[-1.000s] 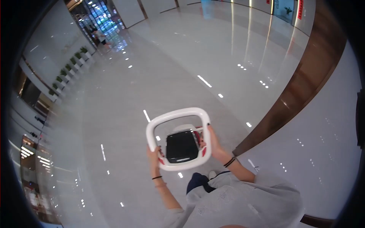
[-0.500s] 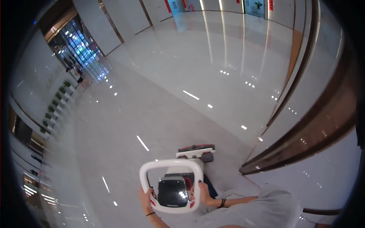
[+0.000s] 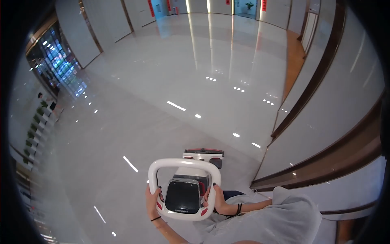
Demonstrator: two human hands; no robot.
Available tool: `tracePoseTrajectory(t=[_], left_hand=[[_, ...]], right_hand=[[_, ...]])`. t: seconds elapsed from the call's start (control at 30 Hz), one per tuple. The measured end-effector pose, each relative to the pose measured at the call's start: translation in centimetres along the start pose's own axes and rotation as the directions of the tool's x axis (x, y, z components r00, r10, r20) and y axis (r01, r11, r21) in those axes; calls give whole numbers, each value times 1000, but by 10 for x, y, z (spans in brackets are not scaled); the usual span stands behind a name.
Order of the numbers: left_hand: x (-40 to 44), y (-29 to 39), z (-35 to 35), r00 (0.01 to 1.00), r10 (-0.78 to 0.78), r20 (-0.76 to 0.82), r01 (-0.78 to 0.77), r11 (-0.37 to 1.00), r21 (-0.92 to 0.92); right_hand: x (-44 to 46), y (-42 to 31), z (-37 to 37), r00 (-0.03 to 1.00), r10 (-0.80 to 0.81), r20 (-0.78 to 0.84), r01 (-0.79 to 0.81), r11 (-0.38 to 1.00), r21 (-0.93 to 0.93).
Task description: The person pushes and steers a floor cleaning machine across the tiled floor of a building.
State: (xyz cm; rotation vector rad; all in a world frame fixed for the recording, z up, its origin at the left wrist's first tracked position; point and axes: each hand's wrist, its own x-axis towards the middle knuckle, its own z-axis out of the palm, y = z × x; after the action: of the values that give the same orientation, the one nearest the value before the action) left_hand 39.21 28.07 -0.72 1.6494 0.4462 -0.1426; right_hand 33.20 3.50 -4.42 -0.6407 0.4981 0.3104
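The left hand (image 3: 153,200) was closed around the left side of the machine's white handle (image 3: 185,163), and the right hand (image 3: 219,201) was wrapped around its right side, thumb on top and fingers curled into the loop. The machine (image 3: 190,175) stood on the floor (image 3: 101,142) below the handle, its dark screen (image 3: 183,196) framed within the loop and its wide head (image 3: 203,156) beyond the far bar. A brown-trimmed wall (image 3: 308,148) ran right of the handle; far off to its left, a person (image 3: 53,105) was near potted plants (image 3: 36,118).

Machine body (image 3: 188,174) partly hidden, distant person (image 3: 52,106) blurred; red signs (image 3: 264,5) unreadable
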Motion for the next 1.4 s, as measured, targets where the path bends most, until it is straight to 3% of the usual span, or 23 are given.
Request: tracePoseTrajectory(t=[0.07,0.13,0.2,0.37,0.53,0.67,0.87,0.93,0.97,1.27,1.4], left_hand=[[16,-5,-2,996,62,61,-62,998,1],[29,-23,1,993,67,94,-68,998,5],[58,-89,17,989,59,135,-53,998,-44],[90,-158,17,974,82,210,-65,994,-89],[97,-173,18,961,130,245,-105,988,-112],[125,-192,24,941,126,314,-91,988,-124],[187,-197,13,932,121,340,-132,991,7],[213,-189,9,906,161,392,-165,986,-23],[245,-184,1,913,105,395,-145,987,75],[354,-100,86,833,130,538,-286,933,219],[396,-105,158,768,229,598,-391,907,155]], right_hand=[[12,6,0,997,-69,-38,68,997,-45],[30,20,-12,993,-56,-106,59,998,29],[74,52,-65,991,-107,-77,105,994,-19],[101,87,-100,979,-159,-128,152,986,-62],[110,94,-105,922,-259,-287,212,959,-186],[120,100,-109,901,-349,-258,338,937,-89],[159,131,-95,868,-369,-332,396,918,16],[187,146,-84,855,-360,-374,407,912,50],[208,154,-71,851,-359,-384,418,905,82],[288,63,-46,820,-369,-437,498,836,230],[336,19,-93,777,-449,-441,588,769,252]])
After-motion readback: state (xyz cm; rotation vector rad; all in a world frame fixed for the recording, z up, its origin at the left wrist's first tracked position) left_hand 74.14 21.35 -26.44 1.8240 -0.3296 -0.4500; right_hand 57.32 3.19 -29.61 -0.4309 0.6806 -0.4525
